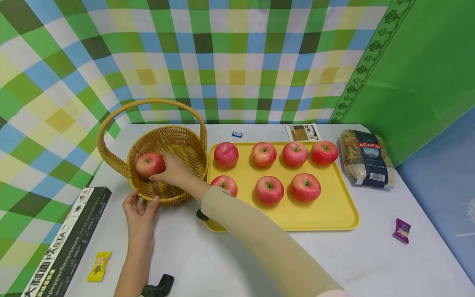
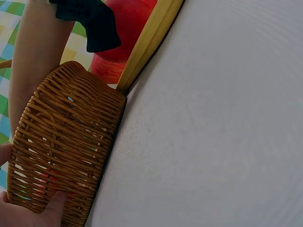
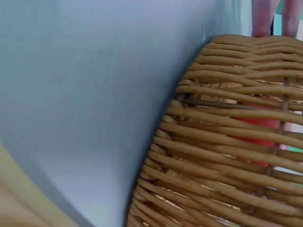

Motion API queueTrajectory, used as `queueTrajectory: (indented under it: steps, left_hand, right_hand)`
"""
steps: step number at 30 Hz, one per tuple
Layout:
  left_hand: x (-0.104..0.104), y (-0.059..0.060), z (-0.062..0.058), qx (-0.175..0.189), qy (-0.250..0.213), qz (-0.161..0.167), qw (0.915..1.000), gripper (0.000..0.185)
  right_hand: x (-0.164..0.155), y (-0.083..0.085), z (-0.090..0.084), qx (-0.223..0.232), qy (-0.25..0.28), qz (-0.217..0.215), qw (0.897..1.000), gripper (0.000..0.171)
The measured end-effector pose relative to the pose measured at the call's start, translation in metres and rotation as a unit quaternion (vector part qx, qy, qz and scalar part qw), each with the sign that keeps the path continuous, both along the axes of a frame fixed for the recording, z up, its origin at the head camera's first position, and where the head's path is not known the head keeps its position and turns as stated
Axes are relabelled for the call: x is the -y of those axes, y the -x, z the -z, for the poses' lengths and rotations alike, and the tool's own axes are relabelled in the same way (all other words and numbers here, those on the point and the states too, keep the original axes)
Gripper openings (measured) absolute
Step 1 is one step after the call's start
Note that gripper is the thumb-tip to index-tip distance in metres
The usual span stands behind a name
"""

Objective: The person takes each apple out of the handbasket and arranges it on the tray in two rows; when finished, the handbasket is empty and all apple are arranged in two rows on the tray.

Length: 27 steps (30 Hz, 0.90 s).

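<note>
Inside a brown wicker basket (image 1: 174, 201), near its left side, my right hand (image 1: 173, 169) holds a red apple (image 1: 149, 165). The fingers lie at the apple's right side, and part of the hand hides what is beneath it. My left hand (image 1: 139, 208) is at the basket's near left side, its thumb (image 2: 56, 208) against the woven outer wall and its fingers by the rim. Through the gaps in the weave, red shows in the right wrist view. Several more apples (image 1: 269, 190) lie in two rows on a yellow tray (image 1: 334, 214) beside the basket.
A long dark pasta box (image 1: 81, 231) and a yellow wrapped packet (image 1: 99, 266) lie at the left. A pasta bag (image 1: 367, 159) and a purple packet (image 1: 402, 231) are at the right. Behind the tray are a small blue packet (image 1: 237, 134) and a printed packet (image 1: 303, 133).
</note>
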<state>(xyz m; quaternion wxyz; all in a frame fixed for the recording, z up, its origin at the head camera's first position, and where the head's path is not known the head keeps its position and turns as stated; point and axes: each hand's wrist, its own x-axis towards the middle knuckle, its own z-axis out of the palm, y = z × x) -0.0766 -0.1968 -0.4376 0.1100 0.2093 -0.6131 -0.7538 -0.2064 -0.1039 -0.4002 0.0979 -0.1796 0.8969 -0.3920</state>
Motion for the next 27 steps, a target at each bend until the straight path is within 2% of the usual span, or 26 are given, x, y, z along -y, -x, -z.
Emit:
queueTrajectory:
  steps: [9,15,27]
  left_hand:
    - [0.000,0.000,0.000,0.001,0.001,-0.001,1.0000,0.067]
    - [0.000,0.000,0.001,-0.002,-0.005,-0.001,1.0000,0.066]
    - [-0.002,0.000,-0.001,-0.014,-0.003,0.000,0.9999,0.064]
  right_hand:
    - [0.007,0.005,0.006,-0.021,0.024,-0.017,0.999,0.074]
    - [0.016,0.009,0.009,-0.015,-0.006,0.005,1.000,0.086]
    - [0.027,0.016,0.008,-0.016,-0.051,0.012,0.999,0.091]
